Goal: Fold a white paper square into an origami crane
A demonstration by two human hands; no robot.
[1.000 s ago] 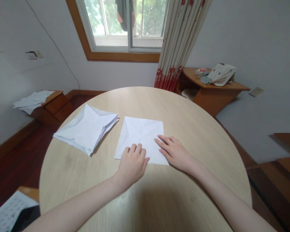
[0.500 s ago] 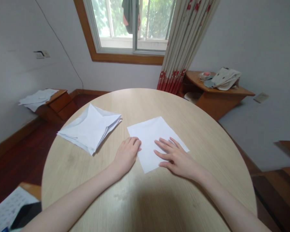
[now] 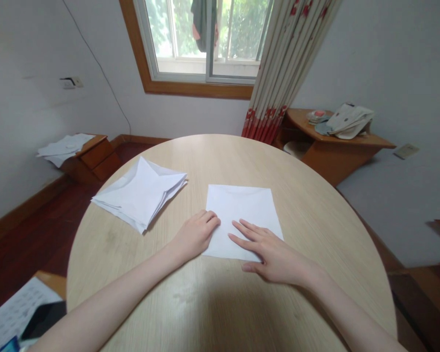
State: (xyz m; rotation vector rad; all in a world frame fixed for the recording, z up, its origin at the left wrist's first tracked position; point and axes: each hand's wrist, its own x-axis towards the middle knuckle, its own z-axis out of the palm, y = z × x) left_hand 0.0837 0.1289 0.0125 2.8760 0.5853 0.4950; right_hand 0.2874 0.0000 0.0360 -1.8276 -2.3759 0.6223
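Observation:
A square white sheet of paper (image 3: 242, 203) lies flat on the round wooden table (image 3: 227, 151), its top edge nearly straight across my view. My left hand (image 3: 200, 232) is at the sheet's left edge, fingers curled together over it; the thumb is mostly hidden. With fingers spread, my right hand (image 3: 262, 247) rests on the lower right part of the same sheet, its thumb beyond the near edge. Left of both hands sits a stack of white folded paper (image 3: 141, 193), its layers slightly uneven.
At lower left, a black phone (image 3: 44, 320) rests on a printed sheet (image 3: 18, 305) beside the table. More papers (image 3: 68, 146) cover a low wooden cabinet (image 3: 100, 159). By the curtain (image 3: 278, 73), a corner shelf (image 3: 344, 142) bears a cloth bag (image 3: 350, 121).
The sheet has turned clockwise from a tilted position to nearly square with my view. Both hands stay on it, the right slightly lower. The whole view has shifted a little.

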